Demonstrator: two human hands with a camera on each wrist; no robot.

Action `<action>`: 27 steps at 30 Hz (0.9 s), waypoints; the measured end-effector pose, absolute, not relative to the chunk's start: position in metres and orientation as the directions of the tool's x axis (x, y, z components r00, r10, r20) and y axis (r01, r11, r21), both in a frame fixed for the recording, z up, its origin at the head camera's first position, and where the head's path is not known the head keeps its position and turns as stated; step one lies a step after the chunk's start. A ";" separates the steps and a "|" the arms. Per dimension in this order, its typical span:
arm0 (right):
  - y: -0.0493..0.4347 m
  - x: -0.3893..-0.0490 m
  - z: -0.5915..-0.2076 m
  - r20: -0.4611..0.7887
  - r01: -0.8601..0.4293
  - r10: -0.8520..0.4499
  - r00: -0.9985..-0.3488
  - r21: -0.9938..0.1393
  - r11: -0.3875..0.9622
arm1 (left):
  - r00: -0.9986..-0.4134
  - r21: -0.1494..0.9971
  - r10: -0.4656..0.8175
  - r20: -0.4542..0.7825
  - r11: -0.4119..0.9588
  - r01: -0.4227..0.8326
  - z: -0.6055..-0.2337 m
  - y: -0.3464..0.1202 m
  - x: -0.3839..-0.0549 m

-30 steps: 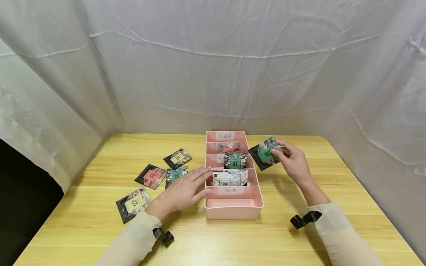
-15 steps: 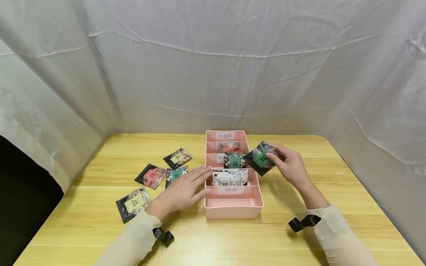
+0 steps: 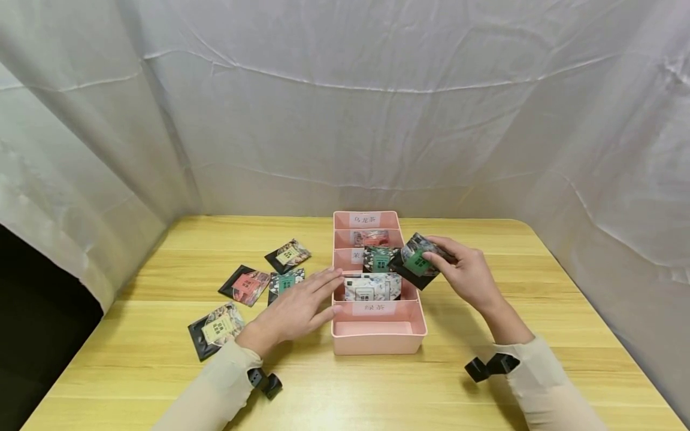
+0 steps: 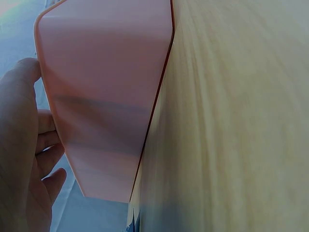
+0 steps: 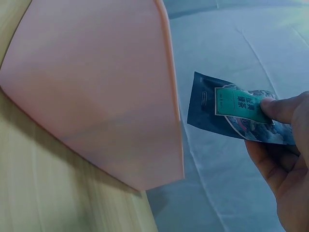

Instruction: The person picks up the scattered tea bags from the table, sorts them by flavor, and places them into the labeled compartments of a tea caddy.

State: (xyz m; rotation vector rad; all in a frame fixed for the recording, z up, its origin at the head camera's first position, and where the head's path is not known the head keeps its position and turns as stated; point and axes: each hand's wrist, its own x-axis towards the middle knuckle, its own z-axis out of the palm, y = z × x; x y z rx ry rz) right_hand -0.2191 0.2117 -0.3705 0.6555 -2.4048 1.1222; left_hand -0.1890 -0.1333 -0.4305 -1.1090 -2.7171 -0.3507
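Observation:
Between thumb and fingers my right hand (image 3: 466,269) pinches a black tea sachet with a green label (image 3: 416,261), held tilted over the right rim of the pink divided box (image 3: 379,345). In the right wrist view the sachet (image 5: 231,107) shows above the box's side wall (image 5: 106,87), the thumb on its label. My left hand (image 3: 295,308) lies with fingers extended, fingertips at the box's left rim; the left wrist view shows them along that edge (image 4: 50,104). Inside the box stand white sachets (image 3: 372,288), a green-labelled sachet (image 3: 380,260) and a red-labelled one (image 3: 371,238).
Left of the box lie loose sachets: two yellow-labelled ones, one near (image 3: 217,329) and one far (image 3: 288,256), a red-labelled one (image 3: 245,285) and a green-labelled one (image 3: 286,282) partly behind my left hand. A pale curtain (image 3: 345,120) borders the wooden table (image 3: 458,383).
My right hand has carried the green-labelled sachet leftward and slightly down, so it now overlaps the box's right rim. The left hand has stayed in place.

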 end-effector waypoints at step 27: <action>0.185 -0.193 -0.361 0.615 -0.750 -0.437 -0.656 -0.465 0.471 | -0.698 0.143 0.667 0.260 0.689 0.711 -0.431 -0.134 -0.189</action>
